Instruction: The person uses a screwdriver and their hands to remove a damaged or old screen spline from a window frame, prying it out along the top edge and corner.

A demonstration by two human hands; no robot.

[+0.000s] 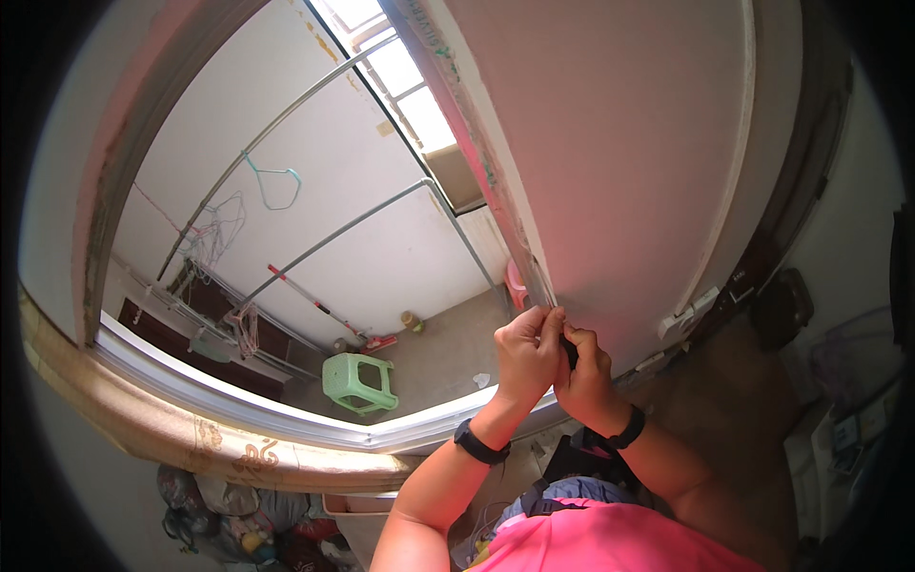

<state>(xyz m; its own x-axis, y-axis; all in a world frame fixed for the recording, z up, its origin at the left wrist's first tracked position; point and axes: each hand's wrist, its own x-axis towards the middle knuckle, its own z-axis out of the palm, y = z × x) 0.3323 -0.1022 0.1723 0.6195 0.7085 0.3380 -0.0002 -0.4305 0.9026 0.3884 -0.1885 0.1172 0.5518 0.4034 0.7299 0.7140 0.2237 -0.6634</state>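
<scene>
My left hand (530,348) and my right hand (585,372) meet at the vertical edge of the door frame (515,224) beside a pale wall panel (610,153). The fingers of both are curled closed, with my left thumb and forefinger pinched near the frame. A small dark shape shows between them, by my right fingers; what they grip is hidden. A black band (481,440) is on my left wrist and another on my right.
Through the opening are metal rails (338,234) with hangers, a green plastic stool (357,381), a long-handled mop (315,305) and a pink basin (515,281). A beige curtain (143,400) runs along the sill (262,400); stuffed bags (229,500) lie at lower left.
</scene>
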